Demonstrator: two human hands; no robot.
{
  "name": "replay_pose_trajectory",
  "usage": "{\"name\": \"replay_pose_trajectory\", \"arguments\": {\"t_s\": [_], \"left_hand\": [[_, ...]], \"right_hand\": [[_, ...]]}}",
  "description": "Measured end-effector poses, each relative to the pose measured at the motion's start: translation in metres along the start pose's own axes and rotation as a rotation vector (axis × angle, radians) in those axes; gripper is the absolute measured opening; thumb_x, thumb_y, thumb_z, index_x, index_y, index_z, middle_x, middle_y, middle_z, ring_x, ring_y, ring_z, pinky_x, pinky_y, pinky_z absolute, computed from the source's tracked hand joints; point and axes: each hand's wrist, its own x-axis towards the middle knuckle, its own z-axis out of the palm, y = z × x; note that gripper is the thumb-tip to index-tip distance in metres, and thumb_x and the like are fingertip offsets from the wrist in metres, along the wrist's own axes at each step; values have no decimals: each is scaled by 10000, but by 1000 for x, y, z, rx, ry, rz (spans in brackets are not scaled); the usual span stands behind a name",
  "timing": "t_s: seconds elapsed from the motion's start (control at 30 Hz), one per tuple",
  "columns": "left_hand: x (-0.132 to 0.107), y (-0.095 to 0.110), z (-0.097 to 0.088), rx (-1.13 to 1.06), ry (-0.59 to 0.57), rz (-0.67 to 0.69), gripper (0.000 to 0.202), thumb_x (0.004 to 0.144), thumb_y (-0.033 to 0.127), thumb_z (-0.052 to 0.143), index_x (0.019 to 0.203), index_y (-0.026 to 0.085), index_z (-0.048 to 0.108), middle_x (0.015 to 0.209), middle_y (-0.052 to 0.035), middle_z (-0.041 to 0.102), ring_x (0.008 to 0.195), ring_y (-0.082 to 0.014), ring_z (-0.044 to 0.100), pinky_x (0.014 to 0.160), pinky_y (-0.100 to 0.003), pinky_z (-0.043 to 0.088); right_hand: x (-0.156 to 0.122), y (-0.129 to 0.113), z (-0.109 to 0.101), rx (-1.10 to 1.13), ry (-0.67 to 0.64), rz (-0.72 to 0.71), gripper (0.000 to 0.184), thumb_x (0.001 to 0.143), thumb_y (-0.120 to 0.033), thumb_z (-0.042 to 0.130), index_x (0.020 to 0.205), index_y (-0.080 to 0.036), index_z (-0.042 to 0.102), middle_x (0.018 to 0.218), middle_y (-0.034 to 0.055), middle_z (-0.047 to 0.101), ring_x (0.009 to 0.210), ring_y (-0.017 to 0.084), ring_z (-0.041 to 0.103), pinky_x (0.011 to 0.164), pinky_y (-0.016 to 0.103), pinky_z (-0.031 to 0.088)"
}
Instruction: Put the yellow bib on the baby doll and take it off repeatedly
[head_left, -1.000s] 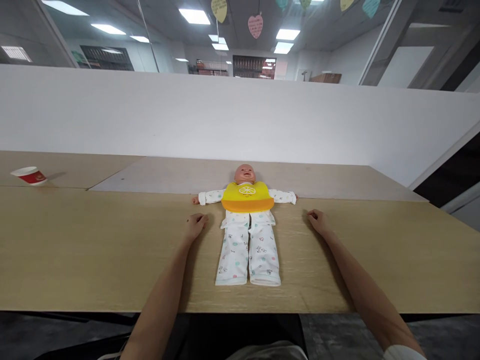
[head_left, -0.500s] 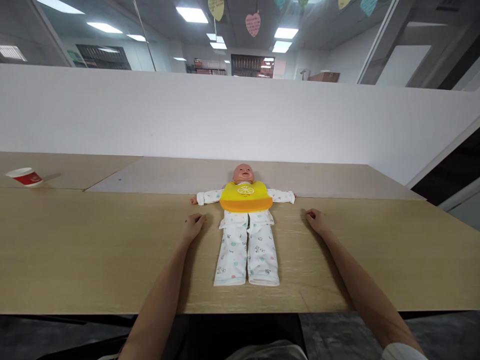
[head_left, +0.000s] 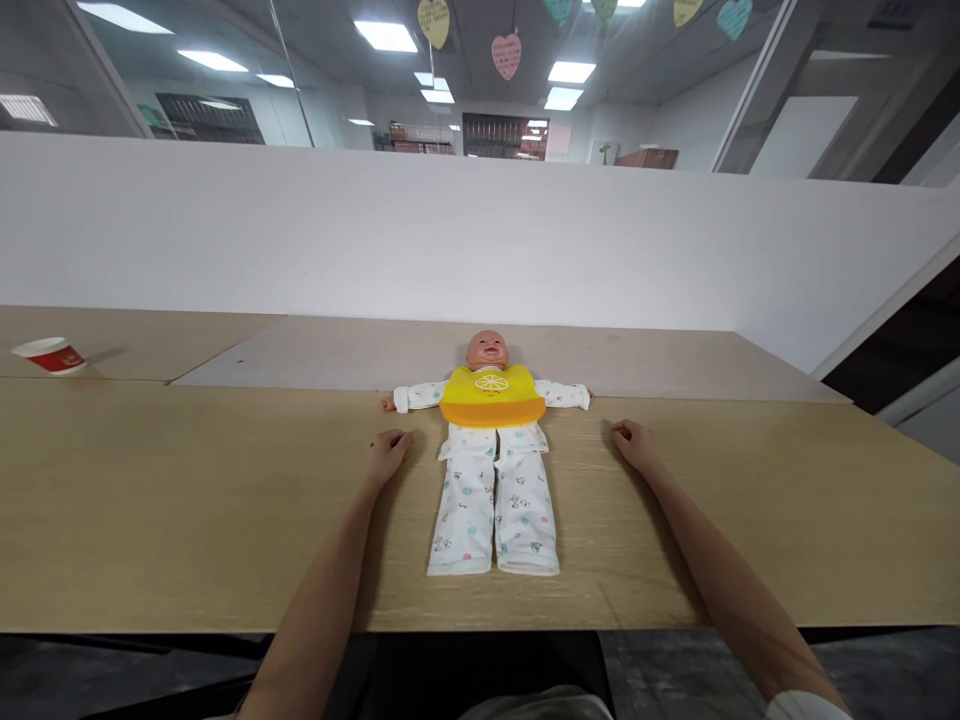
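Note:
A baby doll (head_left: 488, 350) lies face up on the wooden table (head_left: 187, 500), arms spread wide. It wears white printed pyjamas (head_left: 495, 505) and a yellow-orange bib (head_left: 492, 396) with a lemon slice on it. My left hand (head_left: 388, 454) rests on the table just left of the doll's waist, fingers curled under with nothing in them. My right hand (head_left: 634, 442) rests on the table to the doll's right, below its outstretched sleeve, also curled and holding nothing. Neither hand touches the doll.
A red and white paper cup (head_left: 49, 354) lies on its side at the far left of the table. A white partition wall (head_left: 450, 240) runs behind the table. The near table edge is just below the doll's feet.

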Motion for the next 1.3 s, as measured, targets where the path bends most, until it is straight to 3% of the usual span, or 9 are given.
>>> {"name": "replay_pose_trajectory", "arguments": {"t_s": [0.53, 1.07, 1.3], "left_hand": [[1, -3, 0, 18, -4, 9, 328, 777, 351, 489, 485, 203, 464, 489, -1, 479, 521, -145, 421, 563, -287, 318], [-1, 4, -2, -19, -7, -6, 319, 759, 332, 501, 470, 204, 460, 488, -5, 487, 538, -155, 440, 584, -296, 335], [2, -6, 0, -9, -4, -6, 330, 767, 387, 487, 492, 208, 458, 507, -3, 493, 538, -153, 437, 571, -292, 328]], "right_hand": [[1, 9, 5, -68, 4, -56, 255, 776, -300, 465, 848, -151, 658, 694, 44, 653, 632, 148, 546, 598, 237, 343], [-2, -2, -1, -27, -7, -18, 200, 760, -240, 492, 798, -148, 666, 729, 53, 680, 663, 151, 570, 621, 232, 383], [-2, -4, -3, -13, -19, -16, 183, 766, -222, 508, 807, -142, 667, 716, 52, 671, 647, 146, 564, 619, 231, 385]]}}
